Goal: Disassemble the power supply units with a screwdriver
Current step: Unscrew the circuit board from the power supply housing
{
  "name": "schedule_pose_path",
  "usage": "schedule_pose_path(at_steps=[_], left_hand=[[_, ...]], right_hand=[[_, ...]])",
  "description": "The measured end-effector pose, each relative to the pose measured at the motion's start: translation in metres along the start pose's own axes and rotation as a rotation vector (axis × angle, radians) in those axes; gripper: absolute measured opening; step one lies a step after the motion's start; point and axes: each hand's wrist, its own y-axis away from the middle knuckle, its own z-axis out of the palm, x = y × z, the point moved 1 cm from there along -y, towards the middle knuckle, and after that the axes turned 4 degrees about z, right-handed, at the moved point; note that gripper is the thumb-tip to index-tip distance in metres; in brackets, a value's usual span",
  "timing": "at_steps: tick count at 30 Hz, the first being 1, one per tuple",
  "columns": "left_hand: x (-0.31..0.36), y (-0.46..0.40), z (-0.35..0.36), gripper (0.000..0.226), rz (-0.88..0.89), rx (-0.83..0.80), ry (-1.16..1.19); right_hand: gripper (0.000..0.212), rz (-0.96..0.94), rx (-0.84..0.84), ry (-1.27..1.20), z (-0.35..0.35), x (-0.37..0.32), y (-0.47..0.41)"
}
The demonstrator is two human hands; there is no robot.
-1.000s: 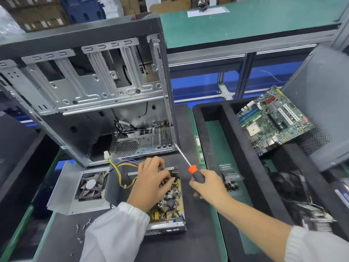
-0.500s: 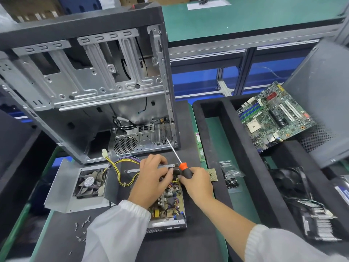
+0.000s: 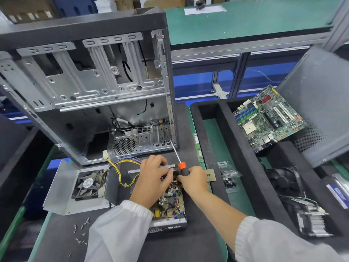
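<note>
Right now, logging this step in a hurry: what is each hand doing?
Left hand: fingers curled on the power supply, gripping it.
Right hand: holding the screwdriver.

Green workbench (image 3: 245, 21) (aluminium frame (image 3: 219, 87) behind)
</note>
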Motion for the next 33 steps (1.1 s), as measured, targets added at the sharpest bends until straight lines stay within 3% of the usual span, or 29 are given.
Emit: schedule_pose_path(at_steps=[8,16,19,23,29,33], left_hand=[[0.000,-0.001,0.001,0.022,0.002,0.019,0.008],[-0.002,-0.001,0.002,0.022,0.000,0.010,0.003],[-0.003,-0.001,0.002,0.023,0.000,0.000,-0.004],[-0.004,-0.002,0.003,0.026,-0.008,-0.012,-0.011],[-0.004,-0.002,0.003,0.025,0.002,0.003,-0.013],[-0.005,-0.002,0.004,0.028,-0.003,0.015,0.024]], right_hand=[[0.026,0.062,-0.072,-0.137,0.005,0.001,-0.011],[0.013,0.020,-0.145,-0.170,-0.003,0.005,-0.011],[0.021,-0.069,-0.266,0.071,-0.029,-0.004,-0.007],[0.024,-0.241,-0.215,0.624,-0.087,-0.036,0.007],[0.034,-0.435,-0.070,1.011,-0.160,-0.092,0.056],[0.039,-0.540,-0.053,1.096,-0.157,-0.110,0.077]])
